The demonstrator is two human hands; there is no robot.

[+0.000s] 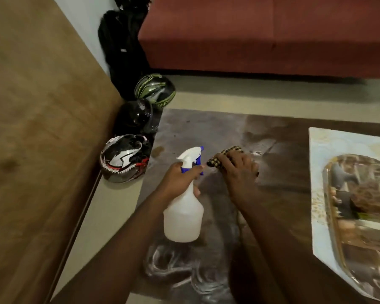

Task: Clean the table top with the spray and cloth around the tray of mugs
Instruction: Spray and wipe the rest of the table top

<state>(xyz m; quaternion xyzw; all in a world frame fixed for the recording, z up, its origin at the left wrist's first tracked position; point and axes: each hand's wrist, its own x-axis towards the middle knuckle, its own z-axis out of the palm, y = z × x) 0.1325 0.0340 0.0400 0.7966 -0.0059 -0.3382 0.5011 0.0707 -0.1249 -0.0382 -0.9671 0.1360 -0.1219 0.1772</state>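
One spray bottle (183, 218), one cloth (225, 155); three helmets (125, 157).

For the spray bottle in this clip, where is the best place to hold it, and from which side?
Grip the spray bottle at its narrow neck just below the blue-and-white trigger head, coming from behind, opposite the nozzle, so that a finger reaches the trigger. The body widens below, too broad to wrap. The left hand holds it this way, nozzle aimed toward the checked cloth under the right hand.
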